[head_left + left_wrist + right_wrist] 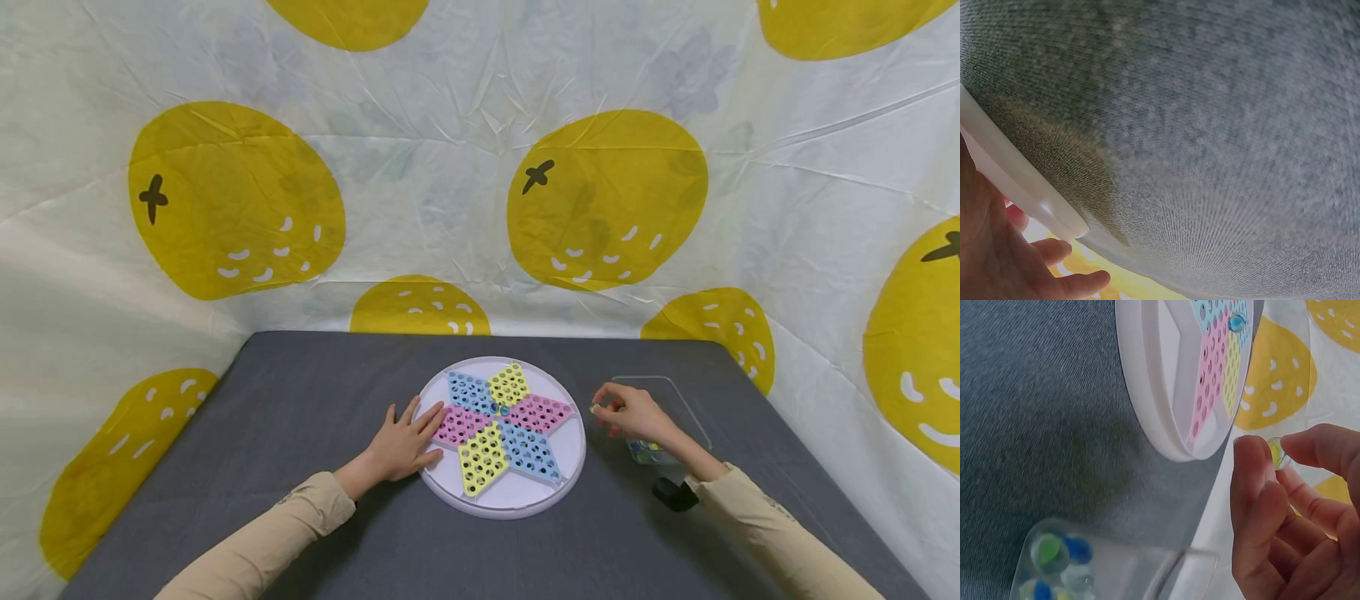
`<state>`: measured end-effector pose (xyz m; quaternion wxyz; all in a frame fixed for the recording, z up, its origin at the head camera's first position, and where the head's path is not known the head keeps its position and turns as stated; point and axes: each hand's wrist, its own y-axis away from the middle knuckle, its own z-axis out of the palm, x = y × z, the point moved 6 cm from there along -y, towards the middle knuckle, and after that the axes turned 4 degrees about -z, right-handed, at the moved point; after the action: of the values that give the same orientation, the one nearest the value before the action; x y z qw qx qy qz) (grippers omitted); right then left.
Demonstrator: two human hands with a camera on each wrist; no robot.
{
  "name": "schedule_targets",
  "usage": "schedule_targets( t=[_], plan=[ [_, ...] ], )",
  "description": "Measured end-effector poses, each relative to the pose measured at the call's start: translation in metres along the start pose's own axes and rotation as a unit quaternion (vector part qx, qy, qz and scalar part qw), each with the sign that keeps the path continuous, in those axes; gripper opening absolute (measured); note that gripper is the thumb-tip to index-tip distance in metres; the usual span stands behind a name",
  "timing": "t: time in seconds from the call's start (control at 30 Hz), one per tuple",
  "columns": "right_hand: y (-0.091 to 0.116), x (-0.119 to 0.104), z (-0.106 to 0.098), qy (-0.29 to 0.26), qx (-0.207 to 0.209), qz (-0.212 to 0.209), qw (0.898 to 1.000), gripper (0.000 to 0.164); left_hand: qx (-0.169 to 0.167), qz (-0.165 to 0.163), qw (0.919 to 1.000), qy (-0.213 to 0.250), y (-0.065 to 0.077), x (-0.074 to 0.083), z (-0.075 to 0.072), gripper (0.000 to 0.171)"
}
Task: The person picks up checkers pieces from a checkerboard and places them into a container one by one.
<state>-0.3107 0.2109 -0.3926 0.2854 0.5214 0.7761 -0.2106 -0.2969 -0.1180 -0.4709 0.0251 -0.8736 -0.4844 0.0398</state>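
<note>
A round white Chinese checkers board (525,493) lies on the grey cloth, with a star of pink, blue and yellow holed sections. My left hand (401,442) rests on its left edge, fingers spread, the fingertips reaching a pink section. In the left wrist view, the left fingers curve around the white rim. Just right of the board, my right hand (633,414) pinches a clear marble (1279,454) with a yellow-green swirl between thumb and fingertips. A few bluish marbles (503,411) sit near the star's centre.
A clear plastic box (1119,550) with several coloured marbles (1050,550) stands right of the board, partly hidden by my right forearm in the head view. A small black block (675,494) shows under the right wrist. Behind the table (322,375) hangs a fruit-printed curtain (427,208).
</note>
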Motion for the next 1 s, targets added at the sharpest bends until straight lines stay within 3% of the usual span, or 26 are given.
schedule_targets(
  t=[0.07,0.17,0.47,1.0],
  plan=[
    [0.002,0.002,-0.003,0.001,0.000,0.000,1.000,0.019,-0.019,-0.012,0.9997,0.002,0.001,0.003,-0.008,0.063],
    [0.007,0.004,-0.007,0.004,0.001,-0.002,1.000,0.020,-0.032,-0.017,0.9993,-0.014,0.000,0.003,-0.007,0.064],
    [0.019,0.014,-0.018,0.024,0.005,0.000,1.000,0.019,-0.038,-0.020,0.9989,-0.019,-0.001,0.003,-0.007,0.065],
    [0.036,0.031,-0.030,0.013,0.002,-0.003,1.000,0.022,-0.043,-0.024,0.9987,-0.017,0.000,0.003,-0.007,0.064]
  ],
)
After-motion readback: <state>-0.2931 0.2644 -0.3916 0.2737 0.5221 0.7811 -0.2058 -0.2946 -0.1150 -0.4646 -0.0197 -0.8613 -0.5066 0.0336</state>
